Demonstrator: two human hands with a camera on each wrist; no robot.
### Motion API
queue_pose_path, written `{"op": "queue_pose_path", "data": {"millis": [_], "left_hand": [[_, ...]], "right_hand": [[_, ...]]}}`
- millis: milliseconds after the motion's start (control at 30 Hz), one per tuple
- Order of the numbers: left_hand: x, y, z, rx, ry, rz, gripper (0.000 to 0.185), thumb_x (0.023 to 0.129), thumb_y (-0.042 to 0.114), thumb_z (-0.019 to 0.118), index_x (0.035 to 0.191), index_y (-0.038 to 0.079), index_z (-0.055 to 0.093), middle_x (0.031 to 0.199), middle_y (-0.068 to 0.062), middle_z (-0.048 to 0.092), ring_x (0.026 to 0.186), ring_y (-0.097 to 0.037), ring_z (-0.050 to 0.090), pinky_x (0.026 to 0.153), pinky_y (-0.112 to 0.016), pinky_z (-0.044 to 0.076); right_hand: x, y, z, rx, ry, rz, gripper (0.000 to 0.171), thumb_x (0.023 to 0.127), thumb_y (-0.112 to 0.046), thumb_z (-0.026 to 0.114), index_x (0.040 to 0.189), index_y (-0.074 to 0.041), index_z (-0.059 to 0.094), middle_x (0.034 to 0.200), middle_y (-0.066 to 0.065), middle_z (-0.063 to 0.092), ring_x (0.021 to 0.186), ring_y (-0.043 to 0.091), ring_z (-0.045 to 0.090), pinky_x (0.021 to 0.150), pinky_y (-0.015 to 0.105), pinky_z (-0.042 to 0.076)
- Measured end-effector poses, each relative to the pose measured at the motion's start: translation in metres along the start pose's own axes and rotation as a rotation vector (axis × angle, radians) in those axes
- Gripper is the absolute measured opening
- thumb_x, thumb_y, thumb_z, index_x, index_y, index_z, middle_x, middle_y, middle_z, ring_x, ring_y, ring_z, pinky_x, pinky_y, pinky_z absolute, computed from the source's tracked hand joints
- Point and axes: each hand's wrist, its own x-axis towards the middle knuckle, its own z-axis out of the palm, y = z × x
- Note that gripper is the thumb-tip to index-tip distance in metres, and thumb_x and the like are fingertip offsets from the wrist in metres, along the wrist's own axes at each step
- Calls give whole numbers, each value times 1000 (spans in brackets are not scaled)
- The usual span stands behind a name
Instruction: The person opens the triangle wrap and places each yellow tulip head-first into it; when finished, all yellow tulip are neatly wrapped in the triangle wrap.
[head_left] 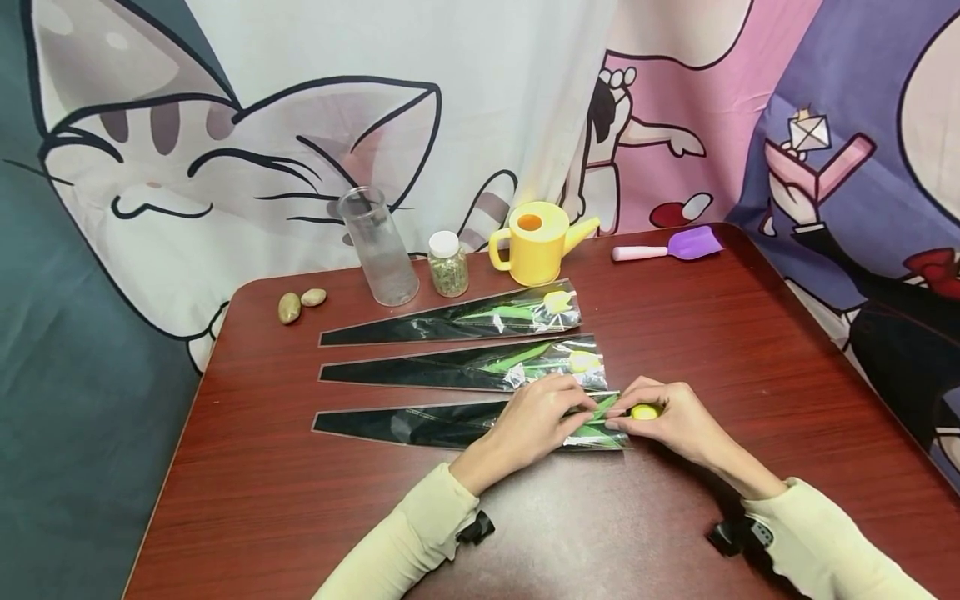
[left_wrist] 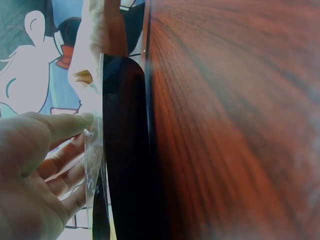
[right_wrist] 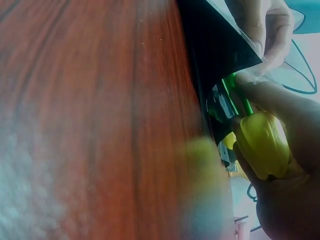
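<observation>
Lower centre of the head view: nearest wrapped flower (head_left: 450,423) is being worked on. Its clear wrapper is pinched at the open end by the left hand (head_left: 536,421), fingers curled on the film. The yellow flower head (head_left: 645,411) is gripped by the right hand (head_left: 671,417), fingers closed round it, partly out of the sleeve by the look of it. Further up, 2 more wrapped flowers (head_left: 465,367) lie untouched, so prob. most is left. At the back edge: glass vase (head_left: 377,247), small jar (head_left: 447,263), yellow watering can (head_left: 536,242), purple spatula (head_left: 667,247), 2 pebbles (head_left: 300,303).
</observation>
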Motion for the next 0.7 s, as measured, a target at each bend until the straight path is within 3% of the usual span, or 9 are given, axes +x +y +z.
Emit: {"op": "queue_pose_path", "data": {"millis": [567,700], "left_hand": [[-1,1,1,2,9,12,10,90,23,73,99,20,77,93,13,62,87,-1,54,74,-15,45],[-1,1,0,8,7,5,11,90,24,73,100,20,77,93,13,62,87,-1,54,74,-14,45]], "right_hand": [[-4,-4,-5,-46,41,20,15,79,0,80,88,-11,78,85,1,69,80,21,64,67,28,50],[-9,16,-9,-75,54,19,17,79,-5,81,91,-17,78,87,-4,69,82,16,64,69,24,50]]}}
